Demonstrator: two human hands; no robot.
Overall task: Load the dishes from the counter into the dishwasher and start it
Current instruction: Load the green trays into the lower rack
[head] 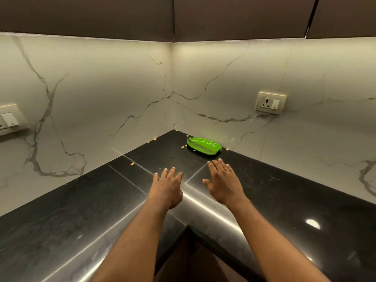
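A bright green leaf-shaped plate (204, 146) with small compartments lies on the black counter (81, 210) in the far corner, close to the right wall. Both my arms reach forward over the counter's inner corner. My left hand (167, 188) is palm down with straight, spread fingers and holds nothing. My right hand (222, 182) is also flat and empty, its fingertips a short way in front of the plate, not touching it. No dishwasher is in view.
Small yellowish crumbs (132, 163) lie scattered on the counter near the corner and along the wall foot. Marble-look walls meet behind the plate. A wall socket (270, 102) sits on the right wall, another switch plate (8, 120) at the left. Dark cabinets (183, 15) hang overhead.
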